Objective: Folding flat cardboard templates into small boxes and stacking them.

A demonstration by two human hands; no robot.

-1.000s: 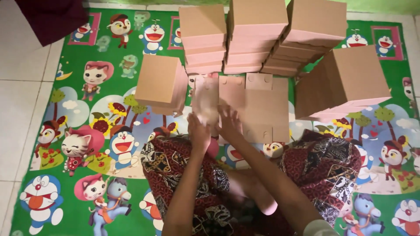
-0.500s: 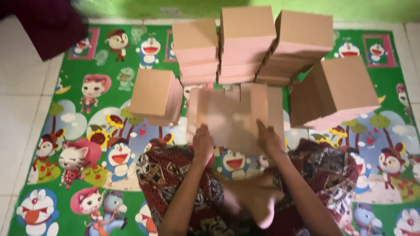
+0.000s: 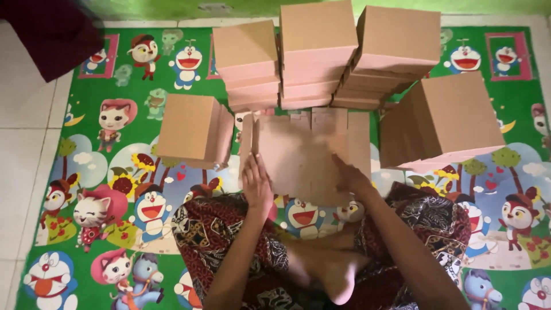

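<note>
A flat, unfolded brown cardboard box blank (image 3: 310, 149) lies on the cartoon play mat in front of my crossed legs, blurred by motion. My left hand (image 3: 256, 185) presses its left edge, where a side flap stands up. My right hand (image 3: 350, 177) rests on its lower right part, fingers spread flat. Neither hand grips anything else.
Three stacks of folded pinkish-brown boxes (image 3: 318, 54) stand at the back of the green mat (image 3: 86, 172). A shorter stack (image 3: 195, 129) sits at my left, another leaning stack (image 3: 445, 123) at my right. White tiled floor (image 3: 23, 132) lies left; a dark red cloth (image 3: 51, 34) is at top left.
The blank has been opened out flat and wider. My hands moved apart from its middle to its left and right sides.
</note>
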